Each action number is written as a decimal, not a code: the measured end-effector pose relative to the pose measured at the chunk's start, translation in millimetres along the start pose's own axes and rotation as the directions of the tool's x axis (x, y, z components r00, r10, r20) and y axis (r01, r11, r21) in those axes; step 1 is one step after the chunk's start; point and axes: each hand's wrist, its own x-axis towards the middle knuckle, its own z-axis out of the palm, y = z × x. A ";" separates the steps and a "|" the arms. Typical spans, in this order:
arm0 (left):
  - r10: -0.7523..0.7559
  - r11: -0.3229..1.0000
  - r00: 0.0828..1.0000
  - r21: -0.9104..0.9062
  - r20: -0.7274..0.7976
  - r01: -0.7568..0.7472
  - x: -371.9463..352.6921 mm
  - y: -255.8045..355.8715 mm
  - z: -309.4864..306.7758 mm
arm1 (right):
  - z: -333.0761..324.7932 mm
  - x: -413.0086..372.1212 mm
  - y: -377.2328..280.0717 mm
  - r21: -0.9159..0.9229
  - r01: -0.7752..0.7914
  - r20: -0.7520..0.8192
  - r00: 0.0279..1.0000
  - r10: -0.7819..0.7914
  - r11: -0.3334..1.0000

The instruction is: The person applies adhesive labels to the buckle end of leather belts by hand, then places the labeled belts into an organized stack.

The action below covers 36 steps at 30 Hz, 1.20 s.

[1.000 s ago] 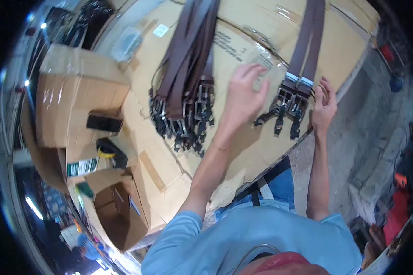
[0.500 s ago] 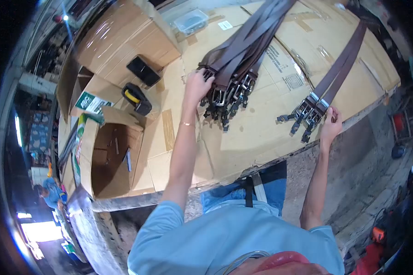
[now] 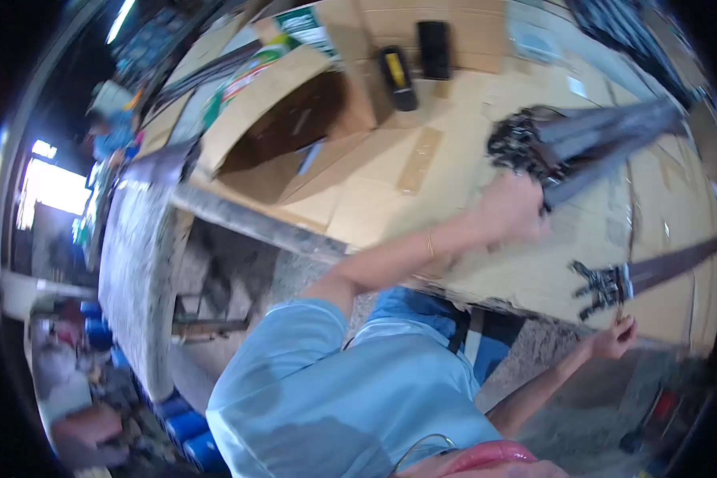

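Observation:
A thick bundle of brown straps (image 3: 613, 135) lies on the cardboard-covered table, its dark metal buckles (image 3: 522, 147) gathered at the left end. My left hand (image 3: 514, 209) is at the near side of these buckles, smeared by motion; its fingers cannot be made out. Farther right, a smaller group of brown straps (image 3: 669, 267) lies apart, with metal buckles and black end pieces (image 3: 601, 287) toward me. Just below those buckles, my right hand (image 3: 616, 338) has its fingers curled together at the table's edge. Whatever is between them is too small to name.
An open cardboard box (image 3: 295, 143) stands at the table's left. Behind it are a black-and-yellow tool (image 3: 397, 77), a dark phone (image 3: 433, 49) and a clear plastic tub (image 3: 534, 41). Another person (image 3: 111, 127) is in the left background.
The view has swung left, so the table sits farther right. My left hand has moved from the far side of the large bundle's buckles to their near side. My right hand stays by the smaller group.

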 end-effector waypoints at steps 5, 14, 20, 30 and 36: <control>-0.177 0.932 0.981 -0.305 0.085 0.195 -93.1 -8.4 33.0 | 38.4 -139.3 -74.9 0.020 -0.005 0.805 0.593 -0.013 1.000; -0.453 0.779 0.658 0.093 -0.601 0.621 -165.4 -328.3 -35.8 | 47.6 -174.6 -80.0 0.008 0.491 0.906 0.366 -0.214 0.871; -0.709 0.696 0.680 -0.035 -0.186 0.717 -165.1 -390.9 -47.7 | 47.8 -176.1 -75.9 -0.023 0.484 0.898 0.395 -0.194 0.875; -0.723 0.667 0.616 -0.082 -0.312 0.741 -142.0 -415.7 -70.0 | 48.0 -176.3 -76.5 -0.018 0.480 0.884 0.418 -0.211 0.877; -0.551 0.666 0.623 0.158 -0.555 0.729 -130.6 -460.1 -50.0 | 47.5 -177.0 -75.7 0.013 0.489 0.868 0.427 -0.252 0.872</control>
